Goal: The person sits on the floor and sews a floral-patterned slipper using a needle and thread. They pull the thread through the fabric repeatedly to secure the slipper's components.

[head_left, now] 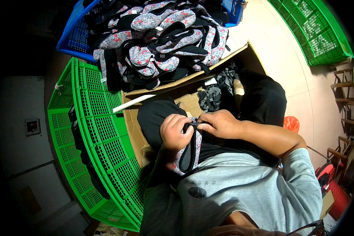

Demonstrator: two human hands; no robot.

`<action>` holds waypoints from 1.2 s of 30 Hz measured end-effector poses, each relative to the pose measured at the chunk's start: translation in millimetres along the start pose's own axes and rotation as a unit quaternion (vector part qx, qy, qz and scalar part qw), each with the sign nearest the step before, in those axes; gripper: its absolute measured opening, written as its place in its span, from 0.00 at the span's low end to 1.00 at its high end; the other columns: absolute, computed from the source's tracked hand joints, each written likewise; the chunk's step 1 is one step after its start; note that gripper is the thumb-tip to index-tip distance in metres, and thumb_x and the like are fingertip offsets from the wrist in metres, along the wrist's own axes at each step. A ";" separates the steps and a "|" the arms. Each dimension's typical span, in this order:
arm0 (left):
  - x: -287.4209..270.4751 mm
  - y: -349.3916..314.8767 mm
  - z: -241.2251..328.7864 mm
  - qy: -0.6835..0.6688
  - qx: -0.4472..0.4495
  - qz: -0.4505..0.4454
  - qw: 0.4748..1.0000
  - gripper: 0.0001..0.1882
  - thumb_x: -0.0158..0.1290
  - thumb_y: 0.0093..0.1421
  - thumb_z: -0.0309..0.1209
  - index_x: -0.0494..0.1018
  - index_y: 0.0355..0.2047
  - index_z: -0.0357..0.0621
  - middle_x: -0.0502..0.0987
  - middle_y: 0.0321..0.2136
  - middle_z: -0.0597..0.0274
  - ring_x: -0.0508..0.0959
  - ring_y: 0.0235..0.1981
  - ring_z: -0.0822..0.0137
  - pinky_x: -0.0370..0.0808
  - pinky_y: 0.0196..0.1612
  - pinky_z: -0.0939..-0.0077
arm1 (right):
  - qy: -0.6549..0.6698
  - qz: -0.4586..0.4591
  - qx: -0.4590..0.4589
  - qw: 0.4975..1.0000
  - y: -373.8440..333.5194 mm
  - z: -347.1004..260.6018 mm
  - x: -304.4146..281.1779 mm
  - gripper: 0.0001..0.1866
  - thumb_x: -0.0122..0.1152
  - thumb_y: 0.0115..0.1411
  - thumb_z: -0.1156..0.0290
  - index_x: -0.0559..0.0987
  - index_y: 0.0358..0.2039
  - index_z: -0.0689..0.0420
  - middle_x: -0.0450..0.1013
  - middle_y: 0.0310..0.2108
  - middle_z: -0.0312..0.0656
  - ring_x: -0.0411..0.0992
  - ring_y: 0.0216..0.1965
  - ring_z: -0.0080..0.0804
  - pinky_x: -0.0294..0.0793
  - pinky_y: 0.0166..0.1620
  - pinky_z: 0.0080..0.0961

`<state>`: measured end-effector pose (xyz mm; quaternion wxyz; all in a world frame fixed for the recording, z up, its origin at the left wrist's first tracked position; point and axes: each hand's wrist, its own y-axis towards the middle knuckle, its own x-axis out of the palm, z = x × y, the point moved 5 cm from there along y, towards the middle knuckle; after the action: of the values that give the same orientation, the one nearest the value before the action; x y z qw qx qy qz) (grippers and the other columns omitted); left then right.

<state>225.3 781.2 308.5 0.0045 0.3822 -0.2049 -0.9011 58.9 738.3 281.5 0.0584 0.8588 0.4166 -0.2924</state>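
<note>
Over my lap I hold a floral fabric shoe (198,146), its side patterned in grey and red and its inside dark. My left hand (175,131) is closed on the shoe's upper end, thumb bent over its black edge. My right hand (220,124) pinches the same end from the right, with thumb and forefinger at a short black strip between the two hands. The lower end of the shoe rests against my grey shirt. Whether a small tool is in the right fingers is hidden.
A large heap of similar floral and black shoes (161,43) lies ahead, by a blue crate (72,37). A cardboard box (257,59) between my legs holds black scraps (216,92). Green crates stand left (106,129) and far right (314,35). A white tube (133,103) lies near the left crate.
</note>
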 end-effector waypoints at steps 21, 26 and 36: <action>-4.7 -8.8 -11.9 -0.052 -0.051 0.037 0.997 0.10 0.60 0.42 0.18 0.77 0.28 0.38 0.77 0.26 0.54 0.78 0.29 0.53 0.75 0.33 0.66 | 0.231 0.039 0.030 0.972 -7.8 20.2 25.8 0.16 0.55 0.68 0.59 0.73 0.45 0.60 0.77 0.31 0.48 0.78 0.32 0.43 0.76 0.38 0.34; -1.9 -13.5 -21.1 -0.057 -0.097 0.040 0.993 0.10 0.60 0.43 0.19 0.76 0.29 0.39 0.78 0.26 0.53 0.78 0.28 0.52 0.75 0.33 0.66 | 0.110 0.065 -0.049 0.990 -12.7 10.4 30.6 0.18 0.56 0.67 0.57 0.71 0.48 0.58 0.76 0.37 0.55 0.75 0.38 0.59 0.75 0.41 0.45; 1.2 -11.1 -19.8 -0.066 -0.110 0.044 0.991 0.10 0.60 0.44 0.20 0.75 0.29 0.40 0.77 0.25 0.55 0.78 0.27 0.54 0.74 0.32 0.66 | 0.064 0.097 -0.059 0.991 -8.3 8.2 32.2 0.18 0.55 0.66 0.57 0.69 0.48 0.58 0.76 0.36 0.56 0.75 0.37 0.60 0.75 0.39 0.49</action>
<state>239.8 783.9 291.2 0.0723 0.3102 -0.1209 -0.9402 64.5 762.8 258.2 0.1106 0.9073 0.3506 -0.2040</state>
